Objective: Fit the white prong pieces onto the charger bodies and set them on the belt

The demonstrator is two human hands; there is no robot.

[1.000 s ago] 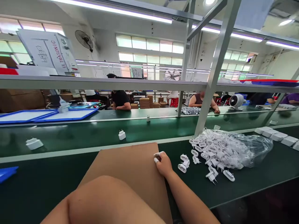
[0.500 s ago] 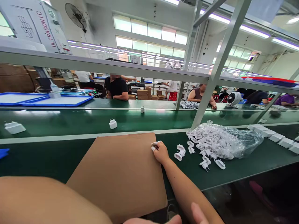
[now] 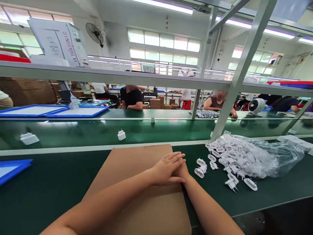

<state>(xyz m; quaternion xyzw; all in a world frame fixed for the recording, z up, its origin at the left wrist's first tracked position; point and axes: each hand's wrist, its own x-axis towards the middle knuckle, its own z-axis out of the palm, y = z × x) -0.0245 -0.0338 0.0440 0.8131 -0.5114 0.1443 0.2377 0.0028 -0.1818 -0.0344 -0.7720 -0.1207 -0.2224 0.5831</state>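
A brown cardboard sheet lies flat on the green bench in front of me. My left hand rests open, fingers stretched out, on top of my right hand at the sheet's right edge. Most of my right hand is covered, so its fingers are hidden. Just right of the hands lie a few loose white plug parts. Further right, a clear plastic bag spills several more of the same white plug parts.
A green conveyor runs behind the bench with white chargers on it. Blue trays sit at the far left. A slanted metal post rises at right. Other people sit across the line.
My left arm has swung in from the near left and my left hand now lies over my right hand. The right hand has stayed at the cardboard's right edge.
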